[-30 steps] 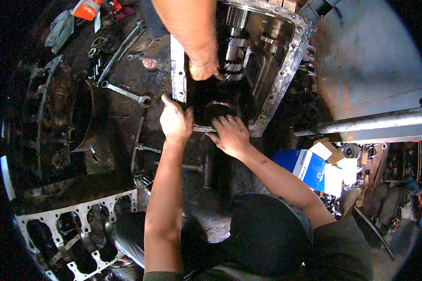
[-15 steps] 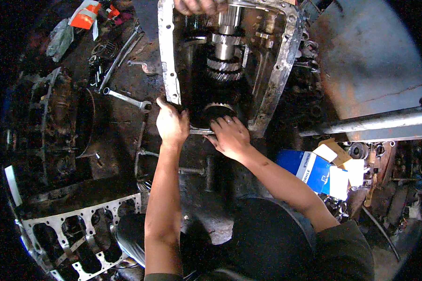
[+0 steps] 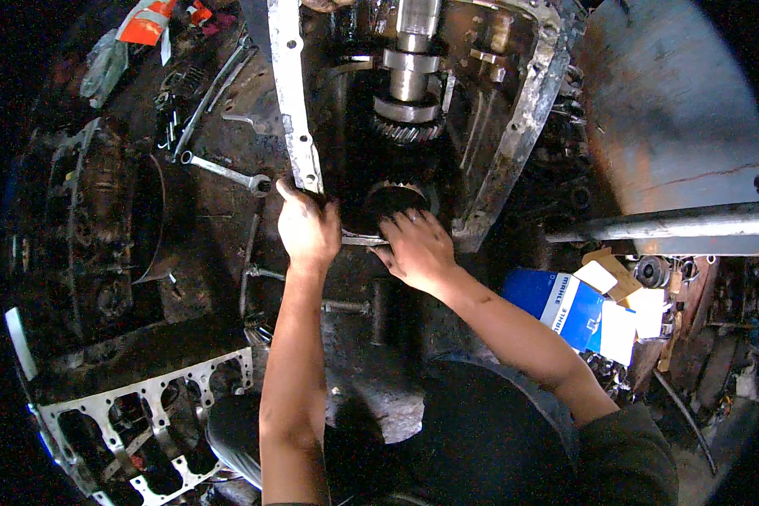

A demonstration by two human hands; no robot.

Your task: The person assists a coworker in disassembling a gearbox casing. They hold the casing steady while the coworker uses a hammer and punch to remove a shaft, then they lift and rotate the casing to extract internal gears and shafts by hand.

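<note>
A gearbox housing [image 3: 290, 101] with a pale, bolt-holed rim stands tilted in front of me, its open side facing me. Inside it runs a shaft with gears [image 3: 409, 110], and a toothed ring [image 3: 394, 185] shows lower down near the close end. My left hand [image 3: 310, 232] is closed round the near left corner of the housing, thumb on the outside. With fingers hooked over the near edge, my right hand [image 3: 417, 249] grips the housing beside the toothed ring; its fingertips are partly lost in the dark interior. Another person's hand [image 3: 325, 4] touches the far edge.
A combination wrench [image 3: 226, 174] and other tools lie to the left. Farther left stands a large round casting [image 3: 110, 211], with an engine block [image 3: 152, 392] below it. At right are blue boxes [image 3: 565, 308], a metal pipe [image 3: 666, 223] and a large metal sheet [image 3: 675, 118].
The housing's far part has shifted up and looks larger in the view. Most of the other person's hand has passed out of the picture. My hands keep their holds.
</note>
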